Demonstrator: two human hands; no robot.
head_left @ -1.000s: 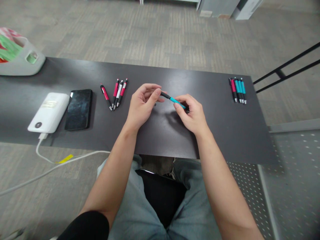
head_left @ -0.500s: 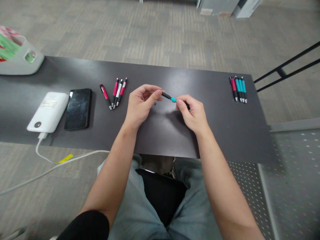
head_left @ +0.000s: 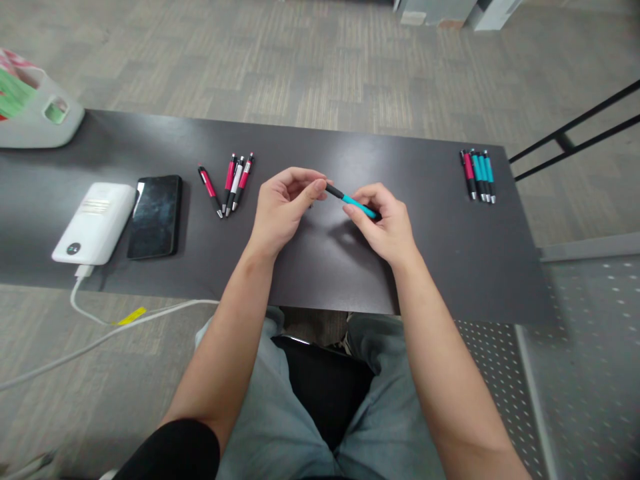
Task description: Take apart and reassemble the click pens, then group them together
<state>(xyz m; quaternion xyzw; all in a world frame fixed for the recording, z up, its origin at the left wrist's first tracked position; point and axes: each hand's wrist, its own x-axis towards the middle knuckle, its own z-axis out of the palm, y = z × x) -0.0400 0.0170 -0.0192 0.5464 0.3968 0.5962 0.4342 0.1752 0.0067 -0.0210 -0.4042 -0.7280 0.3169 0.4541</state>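
1. Teal and black, the pen (head_left: 354, 201) spans the gap between your two hands, held above the dark table (head_left: 320, 280), its black end towards your left.
2. Your left hand (head_left: 283, 210) has its thumb and fingertips pinched together on that black end.
3. Your right hand (head_left: 385, 220) is clamped on the teal barrel, thumb on the near side.
4. Just below your left fingers, a small shiny bit (head_left: 311, 205) shows; it may be metal, but it is too small to tell.
5. Left of your left hand, you have a cluster of red and silver pens (head_left: 235, 187), then a lone red pen (head_left: 209, 189).
6. Farther left of that hand lie a black phone (head_left: 155, 217) and a white power bank (head_left: 95, 223).
7. Well right of your right hand, red and teal pens (head_left: 483, 175) form a row.
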